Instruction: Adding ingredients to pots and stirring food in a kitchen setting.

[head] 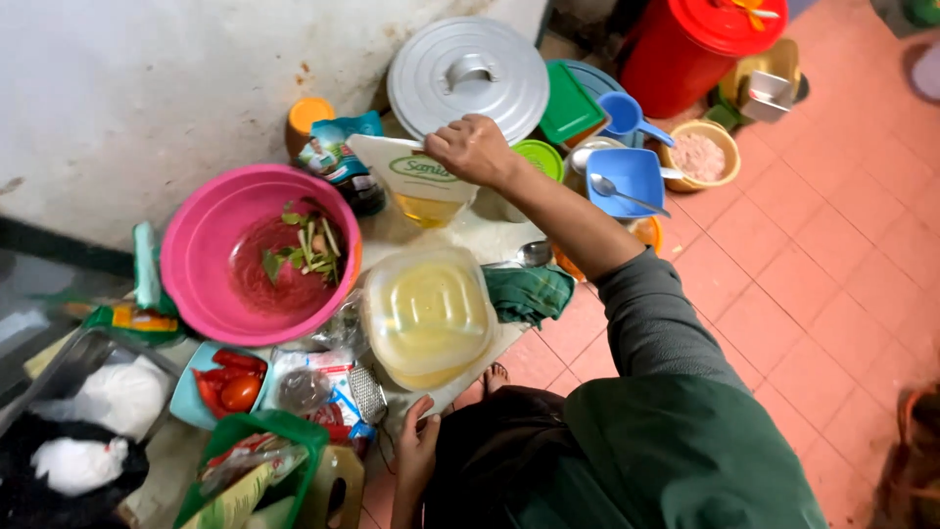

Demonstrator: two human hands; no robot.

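- A metal tray [59, 377] with white lumps is seen at the far left, and beside it a small blue dish of red tomatoes [227, 387].
- A pink basin [196, 245] holding green leaves and stalks in reddish water is set against the wall.
- The left hand [416, 446] is rested, fingers loosely curled and holding nothing, at the near edge of the low surface, just below a clear lidded tub [428, 315] of yellowish liquid.
- A soft pouch of cooking oil [416, 181] is gripped at its top by the right hand [472, 149] and held above the surface, between the pink basin and a green-lidded jar [541, 157].
- Behind the pouch a large grey pot lid [468, 78] is seen, close to the hand.
- A green cloth [529, 292] and a spoon [534, 254] are laid under the right forearm.
- A blue bowl [627, 176] with a spoon, a yellow bowl of pale paste [699, 155] and a red bucket [690, 49] are grouped to the right, on the tiled floor.
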